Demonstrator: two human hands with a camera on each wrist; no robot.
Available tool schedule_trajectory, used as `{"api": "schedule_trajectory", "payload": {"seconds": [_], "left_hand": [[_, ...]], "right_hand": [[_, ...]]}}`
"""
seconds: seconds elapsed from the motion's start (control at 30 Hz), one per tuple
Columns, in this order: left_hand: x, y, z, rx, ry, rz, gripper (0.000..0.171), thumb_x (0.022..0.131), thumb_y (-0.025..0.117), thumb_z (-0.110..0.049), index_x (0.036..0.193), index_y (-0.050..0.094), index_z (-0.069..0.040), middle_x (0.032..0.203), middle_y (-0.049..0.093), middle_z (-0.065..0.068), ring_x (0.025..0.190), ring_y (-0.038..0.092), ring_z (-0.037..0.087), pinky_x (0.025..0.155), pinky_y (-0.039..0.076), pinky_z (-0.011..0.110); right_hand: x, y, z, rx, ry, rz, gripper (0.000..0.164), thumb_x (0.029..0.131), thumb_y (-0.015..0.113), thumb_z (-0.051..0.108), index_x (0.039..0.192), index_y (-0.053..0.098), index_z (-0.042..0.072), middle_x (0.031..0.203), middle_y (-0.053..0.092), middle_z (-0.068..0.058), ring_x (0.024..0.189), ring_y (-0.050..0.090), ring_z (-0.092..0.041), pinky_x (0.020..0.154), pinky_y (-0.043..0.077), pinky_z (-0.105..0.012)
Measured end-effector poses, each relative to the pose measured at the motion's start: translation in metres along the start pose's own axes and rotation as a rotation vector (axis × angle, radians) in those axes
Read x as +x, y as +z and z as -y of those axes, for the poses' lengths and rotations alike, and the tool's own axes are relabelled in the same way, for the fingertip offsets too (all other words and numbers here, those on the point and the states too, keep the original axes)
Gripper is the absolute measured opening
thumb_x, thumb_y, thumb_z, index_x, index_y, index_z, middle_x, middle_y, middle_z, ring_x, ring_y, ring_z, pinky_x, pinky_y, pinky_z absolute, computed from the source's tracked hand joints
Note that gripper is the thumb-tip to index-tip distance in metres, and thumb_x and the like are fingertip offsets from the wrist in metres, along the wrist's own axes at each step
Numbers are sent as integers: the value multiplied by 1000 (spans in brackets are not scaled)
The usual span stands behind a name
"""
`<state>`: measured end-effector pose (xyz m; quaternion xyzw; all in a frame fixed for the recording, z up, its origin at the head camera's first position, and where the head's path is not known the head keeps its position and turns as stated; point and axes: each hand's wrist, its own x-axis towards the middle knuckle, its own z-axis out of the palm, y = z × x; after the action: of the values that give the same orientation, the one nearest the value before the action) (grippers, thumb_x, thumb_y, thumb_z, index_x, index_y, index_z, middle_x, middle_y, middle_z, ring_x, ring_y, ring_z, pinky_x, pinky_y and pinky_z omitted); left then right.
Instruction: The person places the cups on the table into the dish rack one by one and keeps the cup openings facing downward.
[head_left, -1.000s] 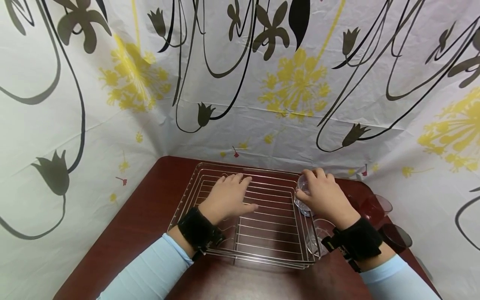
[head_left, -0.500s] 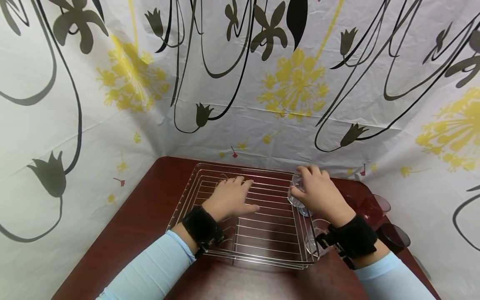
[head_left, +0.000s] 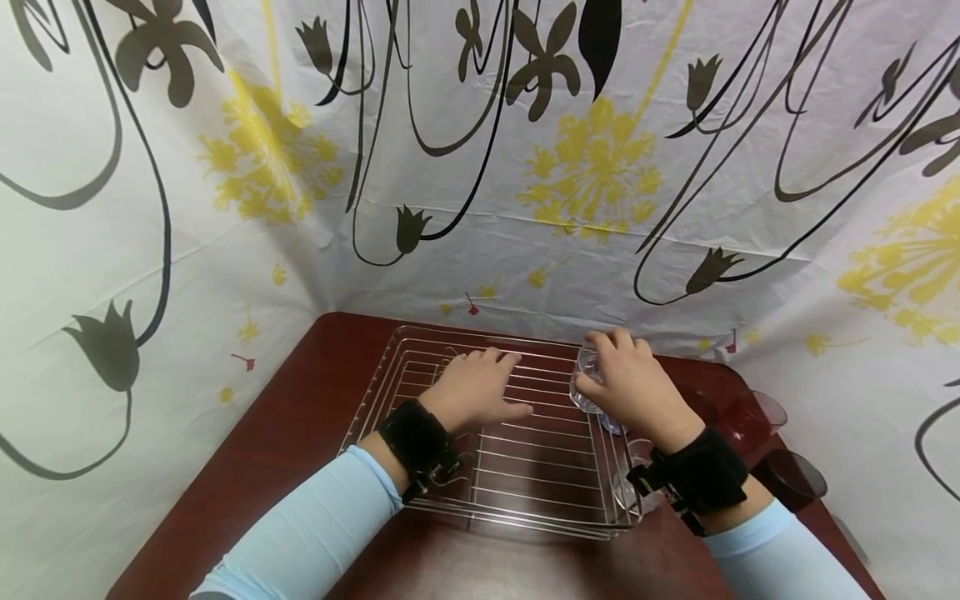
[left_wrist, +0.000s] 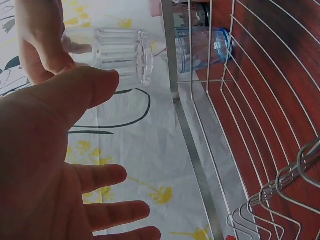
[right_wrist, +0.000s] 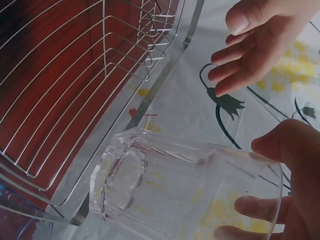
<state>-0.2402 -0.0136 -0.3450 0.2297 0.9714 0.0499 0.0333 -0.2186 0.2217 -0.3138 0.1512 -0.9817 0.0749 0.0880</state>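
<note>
A clear plastic tumbler with a fluted base (right_wrist: 170, 185) is gripped near its rim by my right hand (head_left: 633, 392), the thumb on one side and fingers on the other. In the head view this tumbler hangs over the right side of a wire dish rack (head_left: 525, 523), partly hidden by the fingers. In the right wrist view its base points toward the rack's wires, with a gap between. My left hand (head_left: 476, 392) hovers above the middle of the rack, fingers spread and holding nothing. Seen from the left wrist, the tumbler (left_wrist: 120, 52) appears beyond the left thumb.
A bluish clear cup (left_wrist: 200, 50) stands just outside the rack's right side. Nearer the front is another clear cup (head_left: 637, 487). Further right stand a red cup (head_left: 753, 417) and a dark cup (head_left: 795, 475). A patterned curtain (head_left: 480, 250) encloses the dark red table (head_left: 292, 400).
My right hand has carried the tumbler left, from the rack's right edge to over the rack. The left hand has shifted slightly right.
</note>
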Motion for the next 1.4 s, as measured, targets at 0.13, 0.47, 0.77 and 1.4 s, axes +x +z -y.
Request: {"api": "schedule_trajectory", "payload": {"seconds": [0.13,0.47,0.77,1.4], "left_hand": [[4,2,-3,10,6,10,93,88,54,-74,159,28,-21,159,38,9,144,40,29,115,36,50],[13,6,-4,14,14,0,93,87,54,-75,159,30,-21,158,39,9,143,42,28,115,36,49],[20,8,-8,41,33,-5,97,85,54,-78,159,28,-21,159,39,7,143,41,27,115,36,51],[26,13,-22,25,25,-26,105,77,62,-80,159,30,-22,158,41,8,140,45,30,113,38,53]], "right_hand": [[1,1,1,12,0,15,61,98,53,37,147,42,3,142,41,-29,124,41,-57,96,41,-66],[2,-1,1,19,-2,5,61,98,53,39,147,42,4,144,40,-28,127,40,-55,100,39,-66],[4,1,4,33,-22,-3,61,97,54,38,147,42,5,143,40,-27,126,41,-54,98,40,-65],[2,1,19,183,-116,-3,57,95,60,31,144,45,6,140,43,-22,127,44,-47,105,37,-60]]}}
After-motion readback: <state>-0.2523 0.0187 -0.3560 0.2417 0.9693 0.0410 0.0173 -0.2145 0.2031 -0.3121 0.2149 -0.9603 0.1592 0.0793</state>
